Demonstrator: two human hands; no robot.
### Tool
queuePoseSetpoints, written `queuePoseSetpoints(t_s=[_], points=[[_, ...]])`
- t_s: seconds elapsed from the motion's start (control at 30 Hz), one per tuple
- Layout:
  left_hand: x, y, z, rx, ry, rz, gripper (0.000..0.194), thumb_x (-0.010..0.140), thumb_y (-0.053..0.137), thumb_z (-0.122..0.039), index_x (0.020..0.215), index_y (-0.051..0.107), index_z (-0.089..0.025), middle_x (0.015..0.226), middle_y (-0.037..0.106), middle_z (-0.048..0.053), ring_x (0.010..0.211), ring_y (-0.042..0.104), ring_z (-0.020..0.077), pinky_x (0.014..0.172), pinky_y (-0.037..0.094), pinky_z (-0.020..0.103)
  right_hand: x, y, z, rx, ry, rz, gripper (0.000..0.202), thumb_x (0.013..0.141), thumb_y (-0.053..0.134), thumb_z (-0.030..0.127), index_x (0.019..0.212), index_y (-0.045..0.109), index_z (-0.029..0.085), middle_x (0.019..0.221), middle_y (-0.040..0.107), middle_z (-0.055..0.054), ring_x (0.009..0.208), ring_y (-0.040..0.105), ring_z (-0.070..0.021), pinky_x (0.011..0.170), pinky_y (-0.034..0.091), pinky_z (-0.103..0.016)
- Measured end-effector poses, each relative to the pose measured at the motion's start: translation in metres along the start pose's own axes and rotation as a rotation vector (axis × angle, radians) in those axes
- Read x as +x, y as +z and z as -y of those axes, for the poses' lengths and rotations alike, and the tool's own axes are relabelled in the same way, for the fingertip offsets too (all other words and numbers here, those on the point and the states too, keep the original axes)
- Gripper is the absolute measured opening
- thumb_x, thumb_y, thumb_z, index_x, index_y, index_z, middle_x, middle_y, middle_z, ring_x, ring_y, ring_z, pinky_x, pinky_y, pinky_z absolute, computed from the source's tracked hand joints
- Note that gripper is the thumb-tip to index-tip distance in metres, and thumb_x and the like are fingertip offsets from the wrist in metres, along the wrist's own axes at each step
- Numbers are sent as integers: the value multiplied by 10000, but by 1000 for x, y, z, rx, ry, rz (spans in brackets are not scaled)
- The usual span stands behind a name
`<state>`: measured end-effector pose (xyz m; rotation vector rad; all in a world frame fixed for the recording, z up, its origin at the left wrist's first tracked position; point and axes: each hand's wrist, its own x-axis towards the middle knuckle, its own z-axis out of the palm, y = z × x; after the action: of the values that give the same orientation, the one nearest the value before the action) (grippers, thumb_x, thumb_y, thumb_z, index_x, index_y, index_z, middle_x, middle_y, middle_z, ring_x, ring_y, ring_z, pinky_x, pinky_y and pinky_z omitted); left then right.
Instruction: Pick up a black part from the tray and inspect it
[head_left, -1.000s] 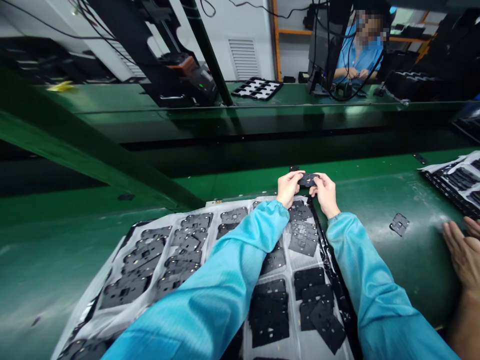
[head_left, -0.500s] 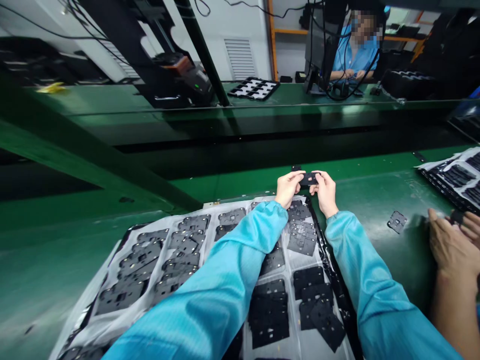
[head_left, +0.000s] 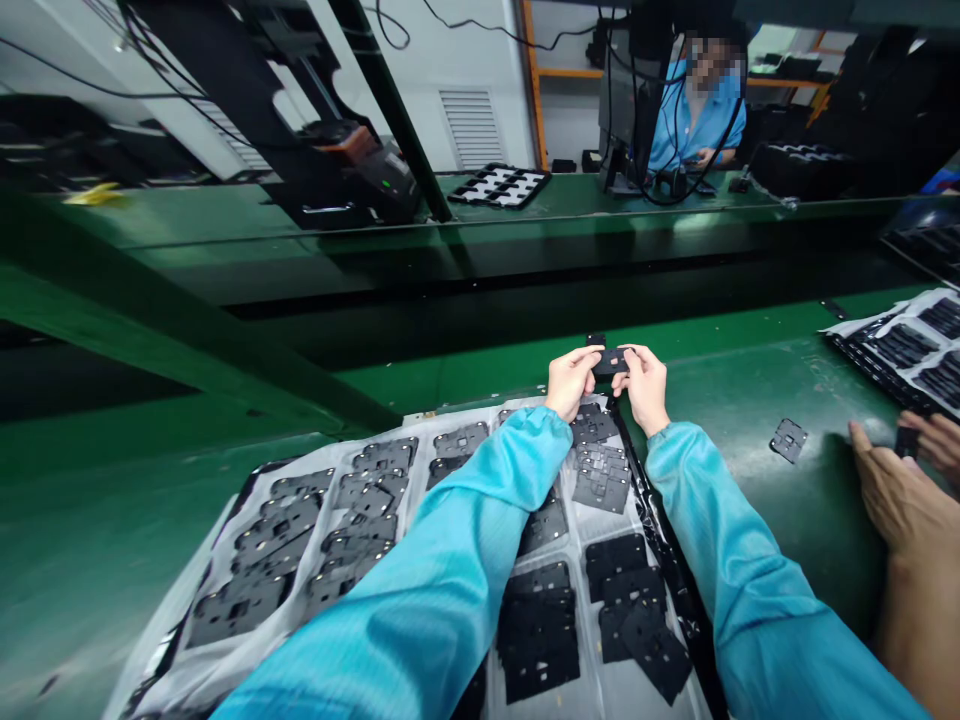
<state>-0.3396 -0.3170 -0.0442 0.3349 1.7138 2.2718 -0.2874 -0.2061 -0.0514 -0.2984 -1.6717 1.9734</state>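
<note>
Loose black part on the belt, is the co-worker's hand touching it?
Apart. Head view shows green belt between the loose black part and the co-worker's hand.

Bare green belt [head_left: 750,400] right of centre gives passage, hemmed by the parts tray [head_left: 420,560] lower centre and a co-worker's hand [head_left: 896,495] far right.

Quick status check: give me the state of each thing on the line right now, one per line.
Left hand: grip closed on the small black part.
Right hand: grip closed on the same part.
Small black part: held up between both hands, above the tray.
Tray: flat on the green belt, pockets filled with stacked black plates.
Loose black plate: lying alone on the green belt.
Co-worker's hand: resting on the belt.
</note>
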Motion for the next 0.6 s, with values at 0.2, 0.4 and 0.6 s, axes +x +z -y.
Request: queuePoseSetpoints(t_s=[0.2, 0.4, 0.6], points=[[-1, 1, 0, -12, -12, 10, 384, 752, 679, -341, 1041, 696, -88, 378, 427, -54, 318, 324, 48, 359, 235, 168, 1, 2, 0, -41, -19, -62, 250, 853, 541, 426, 927, 583, 191, 741, 603, -2, 393, 502, -63, 310, 362, -177], [-1, 2, -1, -28, -12, 25, 411, 729, 695, -340, 1043, 693, -74, 397, 448, -47, 339, 350, 53, 366, 259, 168, 1, 4, 2, -92, -51, -150, 228, 847, 527, 383, 884, 600, 171, 698, 596, 9, 399, 446, -57, 358, 343, -184], [0, 3, -2, -32, -13, 7, 392, 731, 669, -321, 1034, 692, -73, 408, 471, -35, 349, 385, 62, 372, 256, 166, -3, 5, 5, -293, -170, -210, 269, 857, 492, 401, 828, 609, 160, 732, 609, -16, 620, 544, -123, 557, 438, -218]])
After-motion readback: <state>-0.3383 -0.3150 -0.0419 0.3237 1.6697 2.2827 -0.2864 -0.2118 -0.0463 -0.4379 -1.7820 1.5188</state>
